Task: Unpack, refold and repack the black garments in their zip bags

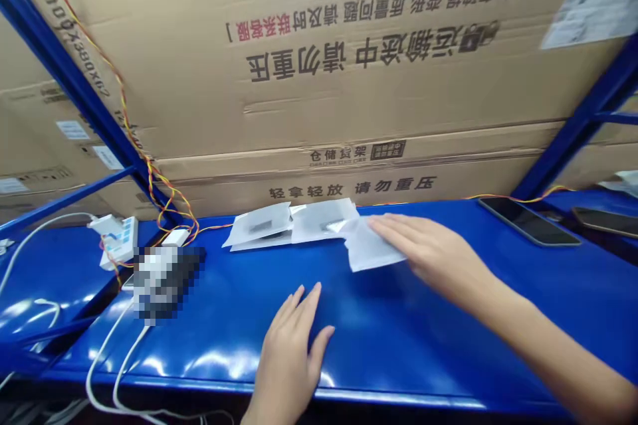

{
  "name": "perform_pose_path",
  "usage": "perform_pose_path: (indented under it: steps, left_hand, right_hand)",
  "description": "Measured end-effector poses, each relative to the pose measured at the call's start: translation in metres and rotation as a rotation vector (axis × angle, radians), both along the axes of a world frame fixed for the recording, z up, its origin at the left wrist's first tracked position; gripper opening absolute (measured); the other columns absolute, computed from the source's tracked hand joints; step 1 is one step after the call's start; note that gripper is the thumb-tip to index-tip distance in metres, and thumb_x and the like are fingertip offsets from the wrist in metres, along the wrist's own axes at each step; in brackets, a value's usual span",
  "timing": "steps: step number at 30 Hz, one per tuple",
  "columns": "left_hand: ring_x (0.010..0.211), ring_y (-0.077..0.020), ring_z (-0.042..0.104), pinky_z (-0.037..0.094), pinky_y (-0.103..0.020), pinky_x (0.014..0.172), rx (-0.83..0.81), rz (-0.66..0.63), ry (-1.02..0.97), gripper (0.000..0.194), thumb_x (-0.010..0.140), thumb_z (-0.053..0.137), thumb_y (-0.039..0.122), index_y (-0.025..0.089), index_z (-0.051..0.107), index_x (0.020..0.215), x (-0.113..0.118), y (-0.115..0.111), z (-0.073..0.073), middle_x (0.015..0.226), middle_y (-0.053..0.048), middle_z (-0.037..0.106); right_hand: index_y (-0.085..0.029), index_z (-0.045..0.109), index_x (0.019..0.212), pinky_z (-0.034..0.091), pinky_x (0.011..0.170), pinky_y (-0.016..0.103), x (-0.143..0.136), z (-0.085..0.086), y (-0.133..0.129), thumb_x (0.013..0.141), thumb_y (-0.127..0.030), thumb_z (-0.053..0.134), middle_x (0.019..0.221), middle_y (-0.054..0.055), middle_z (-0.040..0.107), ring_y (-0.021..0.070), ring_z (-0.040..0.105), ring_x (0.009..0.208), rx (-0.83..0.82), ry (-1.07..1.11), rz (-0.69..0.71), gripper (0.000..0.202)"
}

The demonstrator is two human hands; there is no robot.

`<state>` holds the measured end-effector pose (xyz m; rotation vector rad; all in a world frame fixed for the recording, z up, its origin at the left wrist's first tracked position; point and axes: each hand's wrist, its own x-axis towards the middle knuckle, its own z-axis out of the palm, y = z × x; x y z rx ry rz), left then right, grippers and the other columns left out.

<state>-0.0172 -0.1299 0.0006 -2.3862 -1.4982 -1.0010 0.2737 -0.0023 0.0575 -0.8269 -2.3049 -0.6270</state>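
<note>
My right hand (428,249) reaches in from the right, its fingers straight and together over a translucent white packet (367,249). The thumb is hidden, apparently beneath the packet's right side. This packet overlaps the edge of a middle white packet (319,220). Farther left lies another white packet (262,224), with one more edge showing under it. Small dark shapes show faintly through these two. Nearer the front, my left hand (294,342) rests on the blue shelf (239,319), empty, with its fingers stretched out and thumb apart.
Large cardboard boxes (319,106) stand behind the shelf between blue uprights (573,126). Two dark phones (528,220) lie at the right. On the left are a power strip (119,242), white cables (117,358), a blurred-out object (164,282) and twisted red-yellow wires (169,196).
</note>
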Motion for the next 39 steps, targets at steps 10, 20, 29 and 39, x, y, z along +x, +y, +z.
perform_pose_path:
  steps: [10, 20, 29, 39]
  left_hand:
    - [0.13, -0.0323, 0.069, 0.065, -0.055, 0.101, -0.049, -0.014, 0.042, 0.029, 0.103, 0.06, 0.024, 0.023, 0.074, 0.129, 0.001, 0.004, -0.003, 0.132, -0.009, 0.077]
    - [0.13, -0.0326, 0.069, 0.064, -0.055, 0.103, -0.071, 0.001, 0.026, 0.029, 0.102, 0.06, 0.024, 0.024, 0.074, 0.128, 0.002, 0.003, -0.002, 0.133, -0.007, 0.077]
    - [0.129, -0.0335, 0.07, 0.064, -0.058, 0.102, -0.104, 0.031, 0.008, 0.029, 0.104, 0.058, 0.028, 0.024, 0.076, 0.126, -0.001, 0.001, -0.008, 0.131, -0.007, 0.078]
    - [0.143, -0.0366, 0.057, 0.047, -0.054, 0.12, -0.472, -0.471, 0.129, 0.075, 0.081, 0.083, 0.043, 0.022, 0.059, 0.149, 0.013, 0.05, 0.043, 0.155, -0.012, 0.061]
  right_hand:
    - [-0.019, 0.042, 0.163, 0.037, 0.12, 0.068, 0.037, -0.056, 0.08, 0.107, -0.03, 0.044, 0.166, 0.018, 0.046, 0.0386, 0.042, 0.154, -0.358, -0.064, -0.35, 0.057]
    - [-0.023, 0.032, 0.167, 0.023, 0.129, 0.064, 0.039, -0.05, 0.068, 0.104, -0.056, 0.05, 0.17, 0.015, 0.041, 0.0345, 0.031, 0.16, -0.366, 0.13, -0.179, 0.073]
    - [-0.023, 0.049, 0.159, 0.028, 0.122, 0.075, 0.048, -0.056, 0.075, 0.092, -0.034, 0.058, 0.164, 0.019, 0.047, 0.0436, 0.036, 0.156, -0.464, 0.118, -0.259, 0.069]
    - [-0.025, 0.028, 0.17, 0.021, 0.131, 0.062, -0.052, -0.015, -0.032, 0.079, -0.068, 0.08, 0.176, 0.015, 0.025, 0.0406, 0.029, 0.16, -0.755, -0.031, 0.511, 0.113]
